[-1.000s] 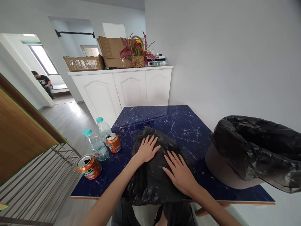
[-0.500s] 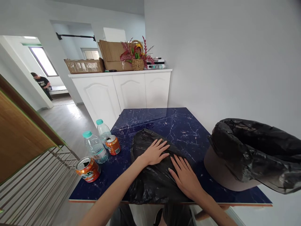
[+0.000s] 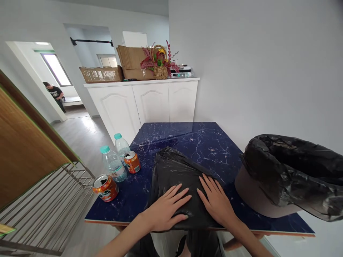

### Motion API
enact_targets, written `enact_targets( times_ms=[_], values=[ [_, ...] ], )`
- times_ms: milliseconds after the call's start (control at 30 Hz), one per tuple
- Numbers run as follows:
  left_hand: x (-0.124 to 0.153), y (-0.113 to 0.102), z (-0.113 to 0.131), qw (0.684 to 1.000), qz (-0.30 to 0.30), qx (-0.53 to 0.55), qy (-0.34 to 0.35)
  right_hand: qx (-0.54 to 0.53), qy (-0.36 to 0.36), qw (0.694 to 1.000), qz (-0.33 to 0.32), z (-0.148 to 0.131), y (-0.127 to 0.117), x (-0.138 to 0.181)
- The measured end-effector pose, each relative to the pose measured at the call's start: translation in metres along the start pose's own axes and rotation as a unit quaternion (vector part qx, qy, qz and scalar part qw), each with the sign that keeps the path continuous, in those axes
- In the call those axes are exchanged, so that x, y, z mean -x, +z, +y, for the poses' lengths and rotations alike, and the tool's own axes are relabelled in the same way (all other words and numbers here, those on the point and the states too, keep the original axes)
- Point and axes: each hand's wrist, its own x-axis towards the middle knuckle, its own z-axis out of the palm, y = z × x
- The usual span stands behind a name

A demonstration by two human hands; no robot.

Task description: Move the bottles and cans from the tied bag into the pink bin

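A black plastic bag (image 3: 174, 171) lies flat on the dark blue marble table (image 3: 187, 139), its near end hanging over the front edge. My left hand (image 3: 167, 208) rests palm down on the bag's near part, fingers spread. Beside it, my right hand (image 3: 217, 201) also lies flat on the bag with fingers stretched out. Neither hand grips anything.
A bin lined with a black bag (image 3: 284, 175) lies tilted at the table's right. Two water bottles (image 3: 114, 164) and two orange cans (image 3: 105, 187) stand at the left edge. A metal rack (image 3: 45, 210) is left of the table. White cabinets (image 3: 144, 103) stand behind; a person (image 3: 55, 94) sits far off.
Both hands have slid toward me along the bag, from its middle to its near end, flattening it. The left hand moved furthest.
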Motion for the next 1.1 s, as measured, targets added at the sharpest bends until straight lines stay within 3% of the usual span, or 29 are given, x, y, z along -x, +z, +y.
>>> enact_targets(
  times_ms=[167,267,433,533,700,767,933,1033,1100],
  values=[
    [0.078,-0.017,-0.022,0.994,0.035,-0.058,-0.090,-0.035,0.013,0.999,-0.029,0.000,-0.010,0.002],
    [0.115,-0.020,-0.033,0.992,0.029,-0.068,-0.102,-0.082,-0.027,0.995,-0.046,0.000,-0.024,0.010],
    [0.140,-0.014,-0.034,0.991,0.014,-0.061,-0.119,-0.154,-0.133,0.965,-0.163,0.005,-0.050,0.037],
    [0.135,-0.020,-0.023,0.994,0.042,-0.015,-0.096,-0.164,-0.150,0.955,-0.197,0.009,-0.057,0.050],
    [0.111,-0.048,-0.001,0.973,0.182,0.058,-0.130,-0.185,-0.120,0.958,-0.184,0.007,-0.069,0.054],
    [0.097,-0.060,-0.003,0.962,0.210,0.024,-0.175,-0.213,-0.076,0.961,-0.160,0.002,-0.074,0.048],
    [0.040,-0.080,-0.031,0.914,0.224,-0.184,-0.284,-0.289,0.061,0.952,-0.077,0.000,-0.067,0.009],
    [0.002,-0.084,-0.033,0.892,0.279,-0.248,-0.256,-0.335,0.081,0.937,-0.060,0.005,-0.050,-0.015],
    [-0.016,-0.080,-0.026,0.901,0.291,-0.254,-0.199,-0.330,0.096,0.937,-0.066,0.010,-0.039,-0.026]
  ],
)
